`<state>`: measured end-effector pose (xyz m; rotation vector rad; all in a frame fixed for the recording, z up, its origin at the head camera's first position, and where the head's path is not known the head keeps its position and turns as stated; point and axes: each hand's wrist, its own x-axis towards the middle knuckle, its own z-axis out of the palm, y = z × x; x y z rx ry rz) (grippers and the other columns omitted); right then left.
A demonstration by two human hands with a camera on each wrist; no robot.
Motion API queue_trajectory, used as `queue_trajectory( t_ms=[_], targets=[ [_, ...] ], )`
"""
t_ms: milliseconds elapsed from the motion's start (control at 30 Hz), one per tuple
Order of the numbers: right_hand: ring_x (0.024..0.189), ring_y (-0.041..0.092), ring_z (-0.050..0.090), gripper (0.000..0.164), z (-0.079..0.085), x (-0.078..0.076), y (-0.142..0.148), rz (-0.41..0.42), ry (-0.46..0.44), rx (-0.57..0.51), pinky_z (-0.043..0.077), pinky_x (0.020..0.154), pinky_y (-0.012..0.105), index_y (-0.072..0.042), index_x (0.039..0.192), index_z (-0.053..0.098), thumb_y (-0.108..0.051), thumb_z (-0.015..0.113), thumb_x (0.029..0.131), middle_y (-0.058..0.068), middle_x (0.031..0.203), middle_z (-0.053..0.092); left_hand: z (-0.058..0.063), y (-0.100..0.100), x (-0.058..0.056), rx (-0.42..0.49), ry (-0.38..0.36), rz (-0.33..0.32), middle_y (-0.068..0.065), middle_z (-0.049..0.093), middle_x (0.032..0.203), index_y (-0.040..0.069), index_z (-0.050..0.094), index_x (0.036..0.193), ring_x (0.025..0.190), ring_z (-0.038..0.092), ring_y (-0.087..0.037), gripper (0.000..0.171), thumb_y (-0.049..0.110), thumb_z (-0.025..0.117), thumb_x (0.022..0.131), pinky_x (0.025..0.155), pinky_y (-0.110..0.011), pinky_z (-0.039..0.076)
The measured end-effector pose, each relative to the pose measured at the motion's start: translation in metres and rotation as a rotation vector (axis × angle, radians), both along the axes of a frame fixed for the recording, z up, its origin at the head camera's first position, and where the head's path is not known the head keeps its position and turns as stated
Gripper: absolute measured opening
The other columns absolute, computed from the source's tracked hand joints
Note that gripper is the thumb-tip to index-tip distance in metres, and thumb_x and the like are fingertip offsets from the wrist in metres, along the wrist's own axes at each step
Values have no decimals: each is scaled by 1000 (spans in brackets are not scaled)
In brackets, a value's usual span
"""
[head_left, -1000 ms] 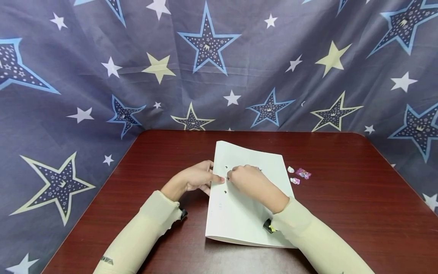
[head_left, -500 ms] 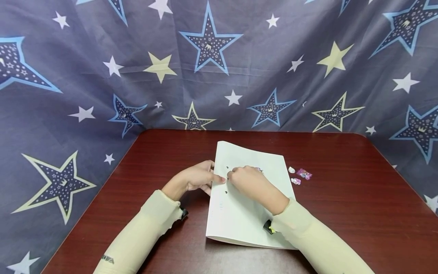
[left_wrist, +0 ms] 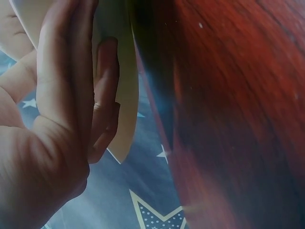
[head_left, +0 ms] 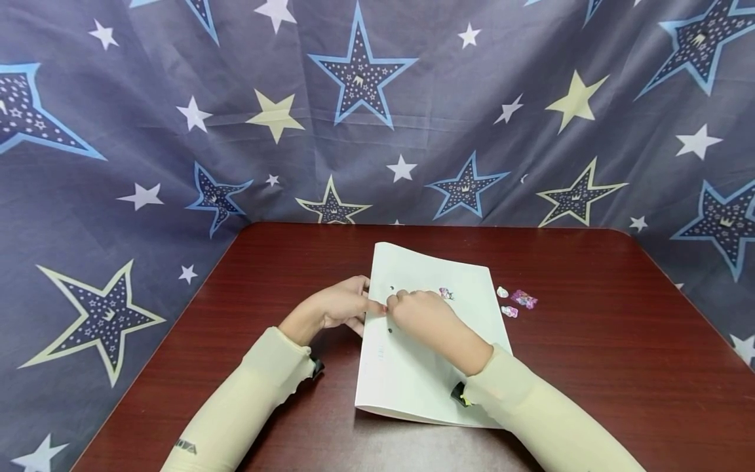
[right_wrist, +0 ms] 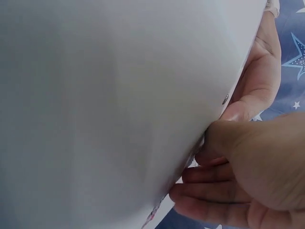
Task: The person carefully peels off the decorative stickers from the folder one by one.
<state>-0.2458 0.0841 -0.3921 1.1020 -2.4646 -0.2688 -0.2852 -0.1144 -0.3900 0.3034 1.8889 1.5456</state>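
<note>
A white folder (head_left: 427,269) lies askew on the table, its left edge curved and raised. My left hand (head_left: 342,303) grips that edge, thumb on top and fingers (left_wrist: 107,95) beneath. On the cover by the left edge are small dark holes (head_left: 390,331), and one metal-rimmed hole (right_wrist: 225,99) shows in the right wrist view. My right hand (head_left: 430,321) bends over the cover with fingertips touching it beside the left thumb. Whatever lies under those fingertips is hidden. A small purple-pink sticker (head_left: 446,294) sits on the cover beyond the right hand.
Several small colourful sticker-like pieces lie right of the folder: a whitish one (head_left: 502,292), a pink one (head_left: 509,311) and a larger purple one (head_left: 524,299). The dark red wooden table (head_left: 590,341) meets a star-patterned cloth (head_left: 377,151) at the back and sides.
My right hand has shifted slightly left and toward me, with its fingertips closer to the left thumb, uncovering the sticker on the folder. The left hand stays in place.
</note>
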Motion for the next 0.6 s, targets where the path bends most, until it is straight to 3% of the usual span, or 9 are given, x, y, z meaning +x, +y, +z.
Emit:
queue_trajectory(
  t_ms=[233, 433, 600],
  targets=[
    [59, 14, 61, 13, -7, -5, 3, 59, 148, -28, 48, 45, 29, -12, 81, 68, -15, 72, 93, 0, 68, 62, -1, 1, 1, -9, 1, -7, -23, 73, 103, -6, 35, 123, 81, 74, -28, 37, 0, 60, 96, 70, -46, 65],
    [57, 15, 60, 19, -8, -11, 6, 72, 135, -46, 48, 45, 30, -13, 78, 66, -20, 69, 96, -1, 65, 60, -2, 4, 0, -2, 0, -27, -23, 74, 101, -7, 40, 123, 82, 75, -30, 33, 0, 60, 97, 71, -47, 65],
    [58, 17, 61, 18, -5, -12, 7, 62, 53, -47, 51, 45, 33, -11, 80, 64, -17, 65, 97, 1, 68, 60, -2, 4, 0, -3, 0, -30, -23, 74, 100, -8, 43, 122, 83, 75, -31, 32, 0, 61, 98, 71, -48, 65]
  ],
)
